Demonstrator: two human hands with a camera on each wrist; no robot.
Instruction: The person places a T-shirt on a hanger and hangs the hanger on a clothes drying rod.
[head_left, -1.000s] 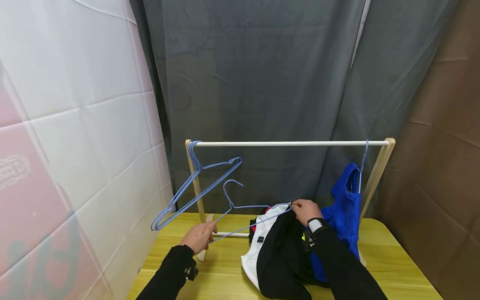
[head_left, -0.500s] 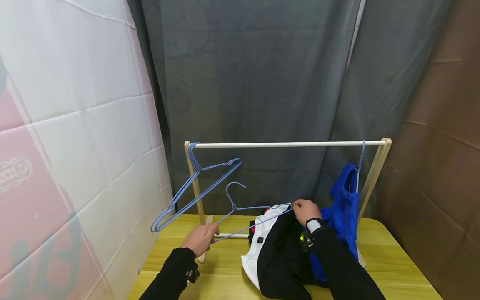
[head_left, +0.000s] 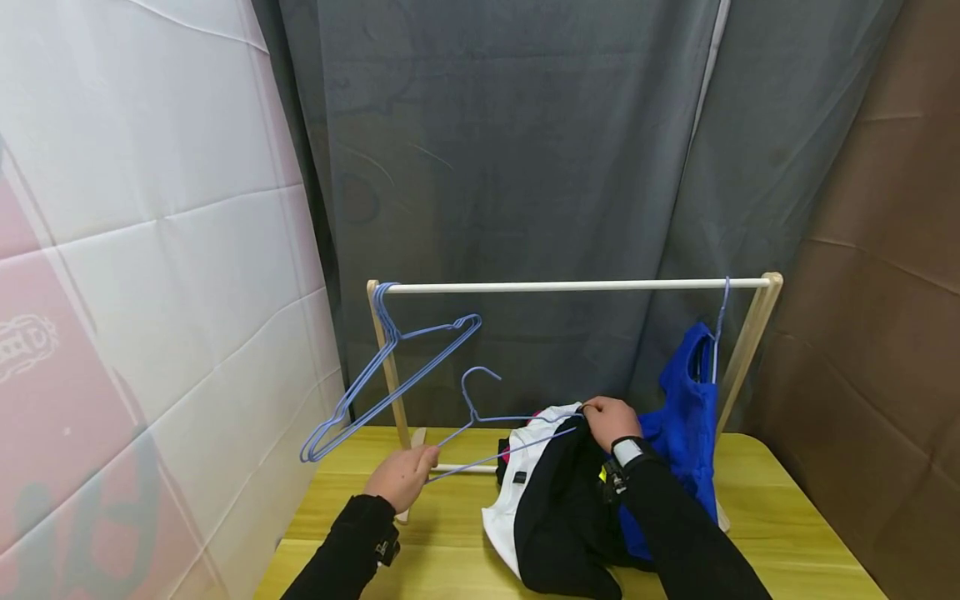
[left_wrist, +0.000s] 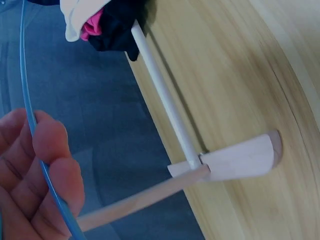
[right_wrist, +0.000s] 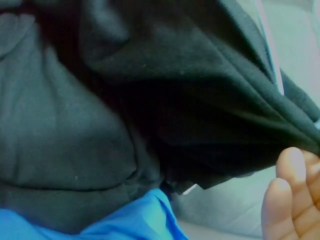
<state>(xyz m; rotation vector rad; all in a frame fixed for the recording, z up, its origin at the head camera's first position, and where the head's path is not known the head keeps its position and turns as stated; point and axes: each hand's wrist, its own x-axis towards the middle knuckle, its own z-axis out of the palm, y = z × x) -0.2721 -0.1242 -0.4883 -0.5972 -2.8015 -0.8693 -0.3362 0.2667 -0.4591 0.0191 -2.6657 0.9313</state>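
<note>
My left hand (head_left: pixel 401 477) grips a blue clothes hanger (head_left: pixel 517 417) by its left end, fingers curled round the wire (left_wrist: pixel 24 70) in the left wrist view. The hook stands up and tips to the right. A black-and-white garment (head_left: pixel 558 508) with a bit of pink lies bunched on the table. My right hand (head_left: pixel 611 421) pinches the upper edge of its black cloth and lifts it. The hanger's right end meets the cloth at those fingertips and is partly hidden there. Up close, the right wrist view is mostly dark fabric (right_wrist: pixel 170 60).
A clothes rack with a white rail (head_left: pixel 555 287) stands behind the hands. Several blue hangers (head_left: pixel 390 367) hang at its left end. A blue garment (head_left: pixel 690 408) hangs on the right, partly behind my right arm. The wooden table (head_left: pixel 780 533) reaches to the right.
The hanger has shifted slightly right with my left hand, and its right end has slipped out of sight at the lifted cloth. My right hand keeps its hold in nearly the same place.
</note>
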